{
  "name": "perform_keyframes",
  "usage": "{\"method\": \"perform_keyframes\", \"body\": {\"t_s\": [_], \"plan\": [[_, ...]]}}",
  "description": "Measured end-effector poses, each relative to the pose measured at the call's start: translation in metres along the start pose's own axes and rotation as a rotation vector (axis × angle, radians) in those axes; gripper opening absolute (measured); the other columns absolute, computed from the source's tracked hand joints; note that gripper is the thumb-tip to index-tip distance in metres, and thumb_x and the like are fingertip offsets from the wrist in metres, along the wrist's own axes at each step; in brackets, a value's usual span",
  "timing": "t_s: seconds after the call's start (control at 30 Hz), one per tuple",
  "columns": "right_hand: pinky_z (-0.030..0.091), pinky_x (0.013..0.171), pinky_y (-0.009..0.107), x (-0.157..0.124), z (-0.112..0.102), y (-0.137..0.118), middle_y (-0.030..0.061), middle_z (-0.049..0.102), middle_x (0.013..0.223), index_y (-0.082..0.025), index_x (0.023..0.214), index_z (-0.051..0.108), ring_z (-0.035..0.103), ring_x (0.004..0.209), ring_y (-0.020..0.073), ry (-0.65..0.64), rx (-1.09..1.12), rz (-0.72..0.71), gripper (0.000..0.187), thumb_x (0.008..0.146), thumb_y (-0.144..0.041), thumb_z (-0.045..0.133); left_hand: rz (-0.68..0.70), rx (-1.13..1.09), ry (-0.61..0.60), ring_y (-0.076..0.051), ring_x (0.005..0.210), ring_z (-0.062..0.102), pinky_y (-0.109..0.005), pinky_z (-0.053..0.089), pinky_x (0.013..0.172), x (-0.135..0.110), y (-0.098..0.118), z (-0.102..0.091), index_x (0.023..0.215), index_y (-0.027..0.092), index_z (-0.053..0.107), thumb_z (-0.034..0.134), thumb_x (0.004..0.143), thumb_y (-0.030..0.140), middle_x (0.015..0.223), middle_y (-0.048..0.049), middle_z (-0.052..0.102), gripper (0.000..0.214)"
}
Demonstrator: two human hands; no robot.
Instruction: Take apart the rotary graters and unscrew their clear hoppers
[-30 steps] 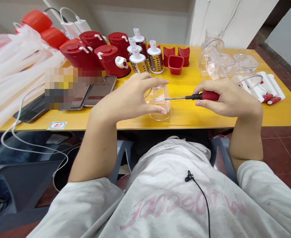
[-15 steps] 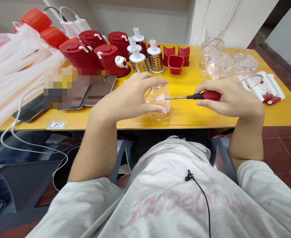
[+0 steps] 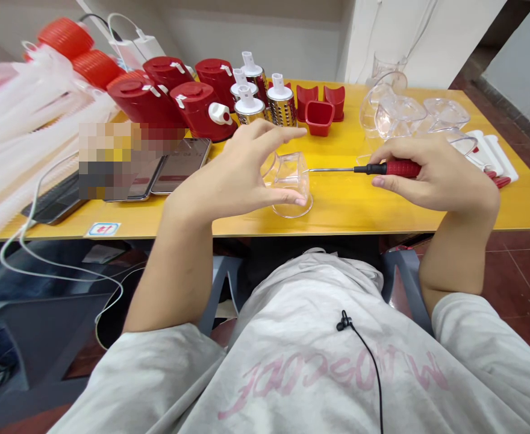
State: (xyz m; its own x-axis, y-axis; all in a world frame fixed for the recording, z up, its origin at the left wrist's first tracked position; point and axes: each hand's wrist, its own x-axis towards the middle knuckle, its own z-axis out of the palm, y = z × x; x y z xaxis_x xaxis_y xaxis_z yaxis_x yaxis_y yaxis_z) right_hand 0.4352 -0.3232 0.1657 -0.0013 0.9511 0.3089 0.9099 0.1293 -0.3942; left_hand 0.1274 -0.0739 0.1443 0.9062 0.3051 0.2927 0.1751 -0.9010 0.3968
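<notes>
My left hand (image 3: 233, 178) grips a clear plastic housing (image 3: 289, 181), tipped on its side just above the front of the yellow table (image 3: 337, 205), thumb below and fingers over the top. In my right hand (image 3: 436, 178) is a screwdriver with a red and black handle (image 3: 389, 168). Its metal shaft points left, and the tip sits just outside the housing's open mouth.
Red bases (image 3: 174, 96), metal grater drums (image 3: 265, 99) and small red cups (image 3: 319, 111) line the back of the table. Clear plastic parts (image 3: 395, 108) and white and red pieces (image 3: 495, 160) lie at the right. Phones (image 3: 156, 172) and cables lie at the left.
My right hand has pulled the screwdriver back to the right, so its tip has come out of the clear housing. The left hand has tipped the housing slightly upward.
</notes>
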Motion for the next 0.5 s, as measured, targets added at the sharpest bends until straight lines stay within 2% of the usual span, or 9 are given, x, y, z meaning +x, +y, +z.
{"method": "perform_keyframes", "body": {"t_s": [0.07, 0.13, 0.23, 0.3, 0.4, 0.5], "plan": [[0.067, 0.106, 0.057, -0.003, -0.002, 0.0, 0.0091, 0.097, 0.126, -0.036, 0.135, 0.097, 0.089, 0.113, 0.0407, 0.03, -0.009, 0.003, 0.032, 0.115, -0.059, 0.088, 0.026, 0.012, 0.04, -0.045, 0.17, 0.067, -0.068, 0.051, 0.15, 0.0, 0.006, -0.002, 0.184, 0.034, 0.071, 0.075, 0.108, 0.104, 0.179, -0.0151, 0.072, 0.103], [0.068, 0.105, 0.058, -0.005, -0.003, -0.001, 0.0087, 0.098, 0.125, -0.036, 0.136, 0.098, 0.089, 0.113, 0.0408, 0.051, -0.014, 0.002, 0.034, 0.115, -0.061, 0.089, 0.053, 0.014, 0.095, -0.04, 0.165, 0.071, -0.067, 0.054, 0.148, 0.0, 0.01, -0.001, 0.168, 0.036, 0.081, 0.072, 0.116, 0.093, 0.171, -0.0124, 0.077, 0.077], [0.069, 0.103, 0.058, -0.005, -0.002, -0.001, 0.0086, 0.098, 0.124, -0.036, 0.137, 0.098, 0.089, 0.113, 0.0414, 0.063, -0.005, 0.003, 0.037, 0.114, -0.064, 0.09, 0.112, -0.042, 0.239, -0.039, 0.146, 0.08, -0.067, 0.064, 0.136, 0.002, 0.01, 0.007, 0.142, 0.035, 0.091, 0.08, 0.117, 0.08, 0.149, -0.0113, 0.086, 0.052], [0.069, 0.103, 0.058, -0.005, -0.001, -0.001, 0.0091, 0.098, 0.125, -0.036, 0.136, 0.099, 0.089, 0.113, 0.0415, 0.064, 0.0, 0.007, 0.036, 0.114, -0.064, 0.09, 0.125, -0.076, 0.285, -0.041, 0.138, 0.082, -0.067, 0.067, 0.13, 0.005, 0.008, 0.013, 0.135, 0.035, 0.094, 0.086, 0.116, 0.074, 0.141, -0.0114, 0.087, 0.044], [0.068, 0.103, 0.058, -0.003, 0.0, -0.001, 0.0093, 0.098, 0.125, -0.035, 0.133, 0.099, 0.088, 0.111, 0.0407, 0.062, -0.003, 0.013, 0.036, 0.113, -0.064, 0.09, 0.067, -0.066, 0.24, -0.043, 0.143, 0.08, -0.069, 0.065, 0.132, 0.005, 0.008, 0.017, 0.135, 0.037, 0.096, 0.083, 0.118, 0.069, 0.145, -0.0103, 0.087, 0.039], [0.068, 0.105, 0.059, -0.003, -0.002, -0.004, 0.0087, 0.097, 0.125, -0.036, 0.134, 0.098, 0.086, 0.112, 0.041, 0.044, -0.009, 0.041, 0.037, 0.114, -0.065, 0.088, -0.003, -0.006, 0.148, -0.047, 0.153, 0.075, -0.077, 0.061, 0.135, 0.001, 0.013, 0.013, 0.145, 0.043, 0.097, 0.075, 0.12, 0.072, 0.155, -0.0088, 0.086, 0.044]]}}
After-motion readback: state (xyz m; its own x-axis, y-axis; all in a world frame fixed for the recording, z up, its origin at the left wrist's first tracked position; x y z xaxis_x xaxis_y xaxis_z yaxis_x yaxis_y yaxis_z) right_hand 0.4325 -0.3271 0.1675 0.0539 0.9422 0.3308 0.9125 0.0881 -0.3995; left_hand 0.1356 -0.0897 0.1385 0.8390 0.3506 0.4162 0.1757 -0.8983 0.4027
